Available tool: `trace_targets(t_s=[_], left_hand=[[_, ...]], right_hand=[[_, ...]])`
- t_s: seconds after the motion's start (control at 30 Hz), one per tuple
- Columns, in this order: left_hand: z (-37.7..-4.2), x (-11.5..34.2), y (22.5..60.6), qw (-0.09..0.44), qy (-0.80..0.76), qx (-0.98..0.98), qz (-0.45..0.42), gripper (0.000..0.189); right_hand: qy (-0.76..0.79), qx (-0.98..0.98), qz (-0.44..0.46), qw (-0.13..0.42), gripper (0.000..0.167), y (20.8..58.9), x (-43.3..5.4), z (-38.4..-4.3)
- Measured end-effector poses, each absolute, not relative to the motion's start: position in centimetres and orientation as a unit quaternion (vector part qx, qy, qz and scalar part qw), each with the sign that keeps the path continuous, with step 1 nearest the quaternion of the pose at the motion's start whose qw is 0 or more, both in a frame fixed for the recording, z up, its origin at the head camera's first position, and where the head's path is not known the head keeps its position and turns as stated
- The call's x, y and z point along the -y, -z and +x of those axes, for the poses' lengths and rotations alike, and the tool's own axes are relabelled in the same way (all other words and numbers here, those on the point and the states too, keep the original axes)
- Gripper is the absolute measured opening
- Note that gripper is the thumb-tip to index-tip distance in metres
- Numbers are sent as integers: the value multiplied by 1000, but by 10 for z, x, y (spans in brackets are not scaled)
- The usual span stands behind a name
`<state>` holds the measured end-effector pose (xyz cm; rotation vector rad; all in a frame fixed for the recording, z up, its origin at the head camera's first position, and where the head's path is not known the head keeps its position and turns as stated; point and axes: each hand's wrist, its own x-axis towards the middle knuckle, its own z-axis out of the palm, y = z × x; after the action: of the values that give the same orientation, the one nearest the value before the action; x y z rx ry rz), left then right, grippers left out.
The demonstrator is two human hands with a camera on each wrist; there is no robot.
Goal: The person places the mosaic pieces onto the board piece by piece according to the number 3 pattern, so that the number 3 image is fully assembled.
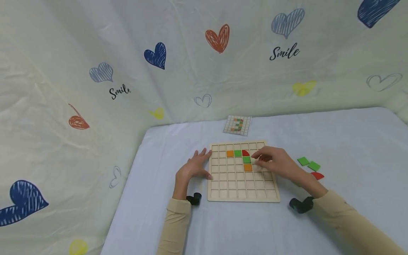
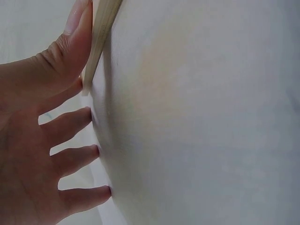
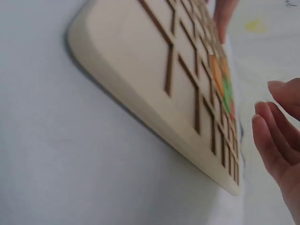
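A square wooden grid board (image 1: 226, 184) lies flat on the white cloth. Set in its cells are orange tiles (image 1: 230, 153), green tiles (image 1: 237, 153) and a red quarter-round tile (image 1: 245, 153). At the board's left edge, my left hand (image 1: 192, 167) spreads its fingers; the thumb (image 2: 77, 47) touches the rim and the other fingertips rest on the cloth. My right hand (image 1: 275, 161) hovers over the board's right part, just right of the tiles. In the right wrist view, a gap shows between its thumb and bent fingers (image 3: 272, 140), with nothing held.
Behind the board lies a pattern card (image 1: 237, 125) with a coloured figure on a grid. Loose green tiles (image 1: 304, 161) and a red tile (image 1: 317, 175) lie right of the board, partly behind my right forearm. A printed cloth (image 1: 178, 88) hangs behind the table.
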<state>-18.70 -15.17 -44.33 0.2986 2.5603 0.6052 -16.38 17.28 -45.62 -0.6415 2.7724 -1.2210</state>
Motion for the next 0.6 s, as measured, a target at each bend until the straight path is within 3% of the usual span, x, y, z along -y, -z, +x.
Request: trace_targets(t_s=[0.3, 0.6], left_hand=[[-187, 153, 443, 241, -228, -938, 106, 106], [-189, 151, 443, 244, -213, -941, 103, 106]], right_hand=[[394, -889, -223, -60, 17, 446, -179, -161], [362, -887, -255, -132, 24, 447, -183, -162]])
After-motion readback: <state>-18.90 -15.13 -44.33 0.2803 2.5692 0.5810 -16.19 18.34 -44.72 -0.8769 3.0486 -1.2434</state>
